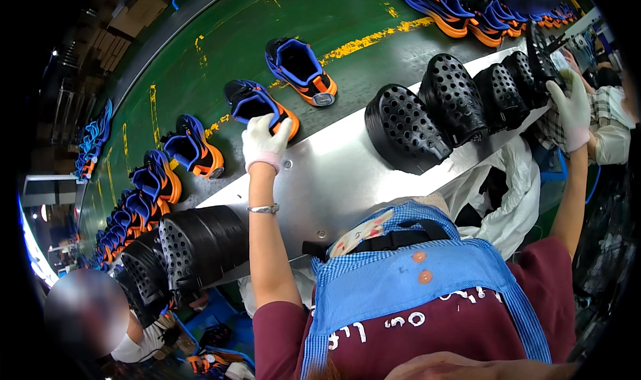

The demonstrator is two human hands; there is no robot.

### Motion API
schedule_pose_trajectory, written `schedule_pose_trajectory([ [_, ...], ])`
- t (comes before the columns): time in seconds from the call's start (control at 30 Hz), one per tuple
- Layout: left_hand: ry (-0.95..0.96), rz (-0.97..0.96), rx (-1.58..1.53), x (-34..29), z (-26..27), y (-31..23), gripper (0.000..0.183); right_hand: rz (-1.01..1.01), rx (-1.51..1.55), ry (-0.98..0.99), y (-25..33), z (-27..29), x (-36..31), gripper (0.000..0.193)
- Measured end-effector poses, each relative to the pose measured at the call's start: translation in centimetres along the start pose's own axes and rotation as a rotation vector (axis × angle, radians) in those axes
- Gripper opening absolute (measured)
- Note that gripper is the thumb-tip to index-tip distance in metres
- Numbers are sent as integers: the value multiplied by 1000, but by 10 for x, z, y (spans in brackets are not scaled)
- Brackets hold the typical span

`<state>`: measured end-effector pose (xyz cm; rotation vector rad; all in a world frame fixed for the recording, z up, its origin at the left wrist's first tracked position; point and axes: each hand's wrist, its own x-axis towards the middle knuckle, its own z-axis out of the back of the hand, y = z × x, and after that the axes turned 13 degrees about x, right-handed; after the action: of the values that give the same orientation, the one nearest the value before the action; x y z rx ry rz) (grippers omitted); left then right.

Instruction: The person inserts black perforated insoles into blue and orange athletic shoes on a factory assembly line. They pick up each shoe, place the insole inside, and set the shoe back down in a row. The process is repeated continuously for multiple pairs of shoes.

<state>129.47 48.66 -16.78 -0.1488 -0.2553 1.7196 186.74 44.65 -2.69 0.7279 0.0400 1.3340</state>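
My left hand (264,142), in a white glove, has its fingers bent over the heel of a black, blue and orange sneaker (248,98) at the metal ledge's far edge. My right hand (571,106), also gloved, reaches out to the far right. Its fingers are closed at the edge of a black perforated plastic shoe insert (539,53), which stands at the end of a row of stacked inserts (454,96). Another sneaker (300,70) lies just beyond my left hand, and one more (192,146) sits to its left.
A green conveyor belt (220,30) with yellow marks carries rows of sneakers left and right. More black insert stacks (203,243) stand on the metal ledge (314,200) at left. A white bag (514,193) hangs below the ledge. Co-workers are at far left and far right (611,123).
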Motion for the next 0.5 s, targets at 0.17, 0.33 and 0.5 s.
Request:
schedule_pose_trajectory([
  [0.17, -317, 2, -30, -18, 16, -19, 52, 369, 307, 185, 134, -37, -9, 43],
  [0.33, 331, -157, -1454, -55, 41, -44, 71, 715, 499, 604, 246, -103, -32, 40],
  [0.5, 498, -211, -2023, -67, 28, -39, 76, 813, 509, 896, 300, -144, -55, 41],
])
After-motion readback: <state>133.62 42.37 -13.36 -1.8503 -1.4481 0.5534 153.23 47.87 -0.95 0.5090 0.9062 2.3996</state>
